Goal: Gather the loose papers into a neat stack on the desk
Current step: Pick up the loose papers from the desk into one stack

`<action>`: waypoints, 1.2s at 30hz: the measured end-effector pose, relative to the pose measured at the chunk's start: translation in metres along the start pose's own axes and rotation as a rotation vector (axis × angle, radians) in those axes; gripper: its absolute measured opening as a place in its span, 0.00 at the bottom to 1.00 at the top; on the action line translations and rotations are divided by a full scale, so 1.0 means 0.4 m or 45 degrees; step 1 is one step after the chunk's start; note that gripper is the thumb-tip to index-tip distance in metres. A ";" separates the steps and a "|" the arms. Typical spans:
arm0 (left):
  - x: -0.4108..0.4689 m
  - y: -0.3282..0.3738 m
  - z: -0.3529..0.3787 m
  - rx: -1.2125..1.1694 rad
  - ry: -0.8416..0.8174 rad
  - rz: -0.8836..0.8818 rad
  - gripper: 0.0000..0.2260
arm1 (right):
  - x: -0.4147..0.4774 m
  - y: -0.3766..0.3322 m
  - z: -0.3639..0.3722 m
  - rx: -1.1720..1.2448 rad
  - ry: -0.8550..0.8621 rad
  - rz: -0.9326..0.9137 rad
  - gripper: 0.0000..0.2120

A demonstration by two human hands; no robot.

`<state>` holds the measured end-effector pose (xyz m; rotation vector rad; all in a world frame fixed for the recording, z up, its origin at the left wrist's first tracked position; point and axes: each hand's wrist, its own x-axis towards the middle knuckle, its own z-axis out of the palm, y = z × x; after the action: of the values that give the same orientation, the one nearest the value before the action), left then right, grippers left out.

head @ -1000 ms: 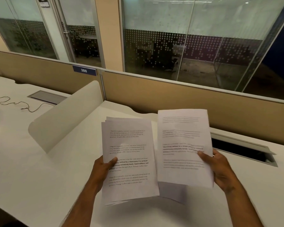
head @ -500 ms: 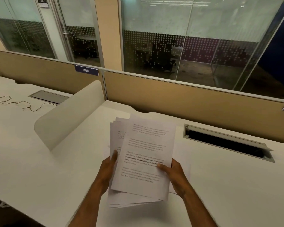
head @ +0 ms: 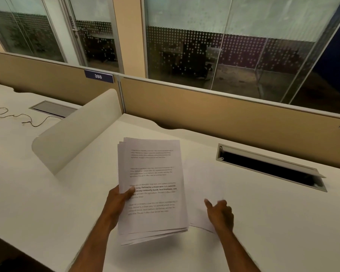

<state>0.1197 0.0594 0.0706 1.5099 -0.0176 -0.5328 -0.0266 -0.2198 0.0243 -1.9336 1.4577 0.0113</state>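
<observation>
Several printed papers (head: 152,190) sit gripped in the left hand (head: 117,201) above the worktop (head: 263,222), thumb on the bold line "Defined by a slower pace". Right hand (head: 220,213), blurred, hangs loosely curled, holding nothing, over one loose sheet (head: 201,180). Sign (head: 99,76) reads "386".

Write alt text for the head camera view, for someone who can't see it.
The left hand holds a sheaf of printed papers above a white desk, while the open right hand reaches toward one loose sheet lying flat beside them.
</observation>
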 end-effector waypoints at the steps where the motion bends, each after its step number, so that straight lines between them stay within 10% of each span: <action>1: 0.003 0.001 -0.008 -0.006 0.011 -0.003 0.13 | 0.006 0.028 0.011 -0.142 -0.001 0.041 0.34; 13: 0.051 0.010 -0.130 0.015 0.082 -0.016 0.09 | 0.098 0.071 0.040 0.387 -0.059 0.437 0.14; 22: 0.101 0.062 -0.170 0.042 0.011 0.033 0.07 | 0.045 -0.049 -0.174 1.038 0.247 0.135 0.23; 30: 0.118 0.073 -0.184 0.050 -0.025 0.042 0.06 | -0.127 -0.083 -0.150 -0.121 0.872 -1.122 0.12; 36: 0.113 0.057 -0.197 0.056 -0.016 0.038 0.07 | -0.108 0.068 0.076 -0.565 0.661 -1.201 0.19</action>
<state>0.1936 0.1170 0.0716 1.5466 -0.0616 -0.5209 -0.0536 -0.1705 0.0044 -2.9820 0.7002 -0.6850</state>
